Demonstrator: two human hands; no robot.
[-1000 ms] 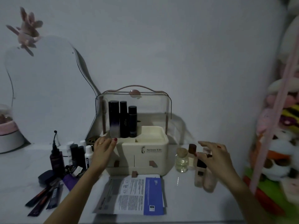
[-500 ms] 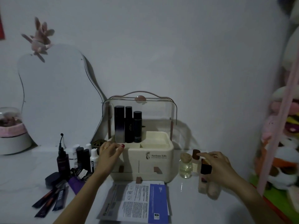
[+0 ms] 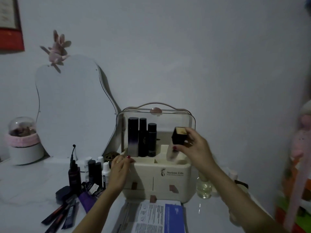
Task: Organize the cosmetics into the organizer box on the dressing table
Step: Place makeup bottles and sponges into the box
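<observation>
A cream organizer box (image 3: pixel 168 180) with a clear raised lid (image 3: pixel 156 113) stands at the middle of the dressing table. Three tall dark bottles (image 3: pixel 142 137) stand in its back left compartment. My right hand (image 3: pixel 193 148) grips a foundation bottle (image 3: pixel 178 140) with a square black and gold cap, tilted, its pale lower end over the box's right compartment. My left hand (image 3: pixel 121 169) rests on the box's top left corner. Small bottles (image 3: pixel 96 169), a dark dropper bottle (image 3: pixel 74 174) and flat sachets (image 3: pixel 62 214) lie left of the box.
A clear round bottle (image 3: pixel 203 187) and a pale tube (image 3: pixel 233 174) stand right of the box. A leaflet (image 3: pixel 156 217) lies in front of it. A wavy mirror (image 3: pixel 72 106) leans on the wall, a domed jar (image 3: pixel 23 140) far left, plush toys (image 3: pixel 301 157) far right.
My right hand has lifted the foundation bottle from the table at the right and carried it up and left over the box's right compartment. My left hand has stayed on the box.
</observation>
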